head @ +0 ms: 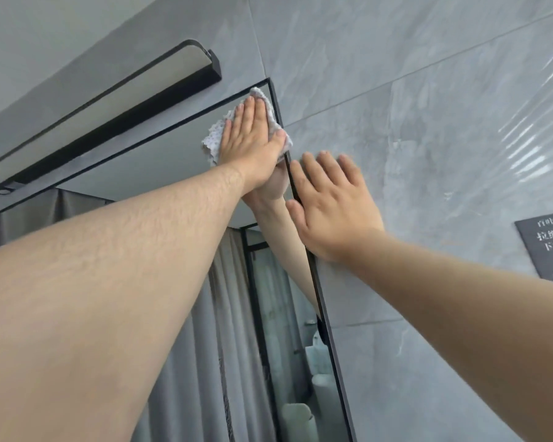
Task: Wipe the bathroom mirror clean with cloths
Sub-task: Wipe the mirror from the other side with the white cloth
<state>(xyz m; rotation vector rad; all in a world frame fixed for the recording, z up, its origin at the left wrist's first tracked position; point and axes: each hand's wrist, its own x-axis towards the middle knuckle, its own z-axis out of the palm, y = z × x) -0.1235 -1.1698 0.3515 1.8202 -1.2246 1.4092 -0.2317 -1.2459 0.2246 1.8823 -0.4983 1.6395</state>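
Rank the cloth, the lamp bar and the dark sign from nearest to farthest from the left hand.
1. cloth, pressed flat under the left hand.
2. lamp bar, above and to the left.
3. dark sign, far right on the wall.

Both arms: uncovered along their whole visible length. The left forearm (109, 282) carries fine dark hair on its upper side; the right forearm (460, 298) shows sparser hair. The left hand (253, 138) and right hand (332, 205) are bare, with short-trimmed fingernails.
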